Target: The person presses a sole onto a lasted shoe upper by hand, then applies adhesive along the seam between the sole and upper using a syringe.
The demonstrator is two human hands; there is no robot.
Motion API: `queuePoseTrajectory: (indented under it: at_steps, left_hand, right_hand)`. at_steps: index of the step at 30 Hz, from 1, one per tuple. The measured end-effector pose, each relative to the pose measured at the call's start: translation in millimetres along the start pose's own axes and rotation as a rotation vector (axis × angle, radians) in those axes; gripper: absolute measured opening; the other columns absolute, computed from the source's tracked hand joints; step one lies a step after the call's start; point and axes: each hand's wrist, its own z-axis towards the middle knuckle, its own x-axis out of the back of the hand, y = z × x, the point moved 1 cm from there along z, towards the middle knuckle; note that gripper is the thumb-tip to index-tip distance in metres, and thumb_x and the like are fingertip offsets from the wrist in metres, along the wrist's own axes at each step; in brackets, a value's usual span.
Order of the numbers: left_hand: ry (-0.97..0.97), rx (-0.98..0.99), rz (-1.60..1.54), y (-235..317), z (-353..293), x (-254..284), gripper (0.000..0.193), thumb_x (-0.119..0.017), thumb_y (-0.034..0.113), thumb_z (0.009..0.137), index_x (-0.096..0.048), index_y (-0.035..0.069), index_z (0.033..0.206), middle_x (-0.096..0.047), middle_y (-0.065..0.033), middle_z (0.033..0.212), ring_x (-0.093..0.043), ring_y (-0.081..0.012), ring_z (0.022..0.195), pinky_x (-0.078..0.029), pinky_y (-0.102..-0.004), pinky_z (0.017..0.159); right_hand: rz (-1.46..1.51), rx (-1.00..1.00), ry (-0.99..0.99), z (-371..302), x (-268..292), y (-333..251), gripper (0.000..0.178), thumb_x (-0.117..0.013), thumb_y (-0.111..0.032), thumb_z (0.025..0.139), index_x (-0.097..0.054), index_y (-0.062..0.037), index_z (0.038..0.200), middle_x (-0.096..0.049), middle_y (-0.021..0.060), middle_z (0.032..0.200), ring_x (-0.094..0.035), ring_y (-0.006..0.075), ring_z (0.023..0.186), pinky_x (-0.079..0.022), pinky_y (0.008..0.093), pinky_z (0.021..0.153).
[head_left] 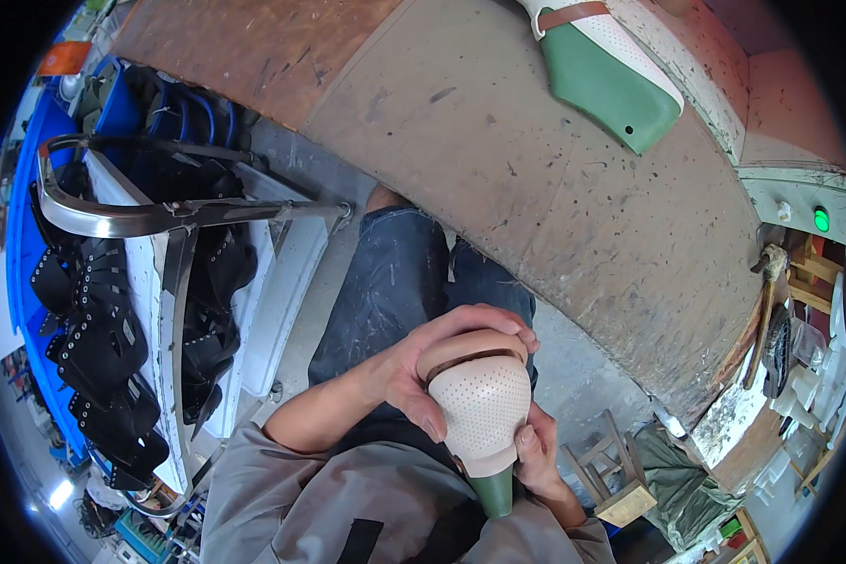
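Note:
Over my lap I hold a shoe last (494, 496) with a white perforated shoe upper (479, 399) fitted on it; its green end points toward me. A tan curved piece (470, 349) lies across the upper's far end, with a dark gap under its edge. My left hand (421, 362) wraps over that piece, fingers across the far side and thumb on the white upper. From the right, my right hand (538, 449) grips the upper near the green end. Another green last (597, 89) with a white perforated upper and a brown strap lies on the bench.
The stained workbench (536, 179) runs diagonally ahead. At left stands a metal-framed rack (174, 221) holding several black shoe uppers (103, 343). A hammer (769, 282) rests by the bench's right end, below a green lit button (822, 219). A small wooden stool (620, 479) stands at right.

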Motion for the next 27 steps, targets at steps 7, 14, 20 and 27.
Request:
queuePoseTrajectory:
  at_steps: [7, 14, 20, 27]
  left_hand:
    - [-0.019, -0.050, 0.066, 0, -2, -2, 0.096, -0.083, 0.036, 0.060, -0.035, -0.004, 0.133, -0.042, -0.0216, 0.129, -0.043, -0.0320, 0.122, -0.038, -0.0415, 0.099]
    - [0.021, -0.019, 0.029, 0, -1, -10, 0.090, -0.080, 0.033, 0.063, -0.037, -0.003, 0.132, -0.042, -0.0218, 0.129, -0.043, -0.0314, 0.122, -0.037, -0.0408, 0.099]
    - [0.003, -0.004, 0.042, 1, -5, -9, 0.089, -0.079, 0.032, 0.064, -0.035, -0.002, 0.133, -0.041, -0.0226, 0.130, -0.043, -0.0308, 0.121, -0.038, -0.0402, 0.097]
    - [-0.018, -0.010, 0.039, -1, -4, -12, 0.088, -0.079, 0.031, 0.066, -0.034, -0.001, 0.134, -0.039, -0.0231, 0.131, -0.043, -0.0307, 0.121, -0.039, -0.0397, 0.097]
  right_hand:
    - [0.021, 0.059, -0.035, -1, -2, -2, 0.070, -0.051, -0.052, 0.090, -0.045, 0.0094, 0.123, -0.060, 0.0149, 0.108, -0.057, 0.0178, 0.097, -0.046, 0.0300, 0.083]
    - [0.054, 0.051, -0.052, -2, 0, -4, 0.069, -0.052, -0.051, 0.090, -0.044, 0.0093, 0.123, -0.059, 0.0148, 0.109, -0.057, 0.0179, 0.098, -0.046, 0.0301, 0.083]
    - [0.067, 0.057, -0.060, -3, -2, -1, 0.069, -0.053, -0.050, 0.090, -0.043, 0.0096, 0.124, -0.059, 0.0155, 0.111, -0.057, 0.0186, 0.100, -0.046, 0.0312, 0.085]
    - [0.059, 0.052, -0.075, -5, 1, -3, 0.069, -0.052, -0.050, 0.090, -0.043, 0.0099, 0.124, -0.058, 0.0156, 0.111, -0.057, 0.0186, 0.100, -0.046, 0.0309, 0.085]
